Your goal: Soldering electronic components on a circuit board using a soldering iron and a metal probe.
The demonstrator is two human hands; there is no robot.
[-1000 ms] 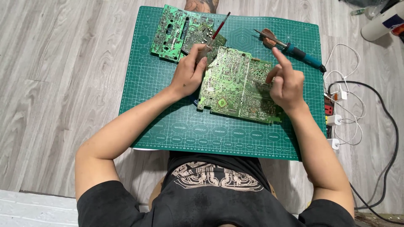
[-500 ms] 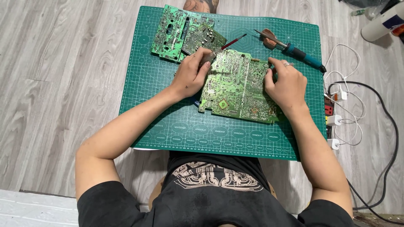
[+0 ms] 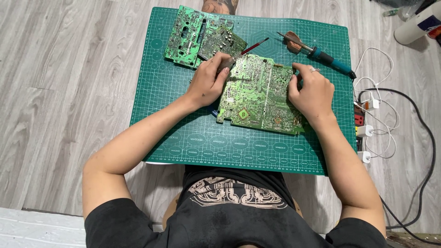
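Left hand [image 3: 207, 85] gripping the left edge of the big circuit board [image 3: 259, 94], fingers curled tight around it, also pinching what looks like a thin red-handled tool [image 3: 250, 48] poking out toward the mat's far edge. Right hand [image 3: 312, 94] clamping the board's right edge, fingers folded over the top, ring showing on one finger. Board sitting roughly mid-mat on the green cutting mat [image 3: 183, 138], a bit toward the right side, solder side up. Two smaller circuit boards [image 3: 200, 36] lying overlapped near the mat's far left corner, just beside the left hand. Soldering iron [image 3: 321, 55] with a teal handle resting near the far right corner, apart from both hands. White chargers and cables [image 3: 372, 124] tangling on the floor just off the mat's right edge.
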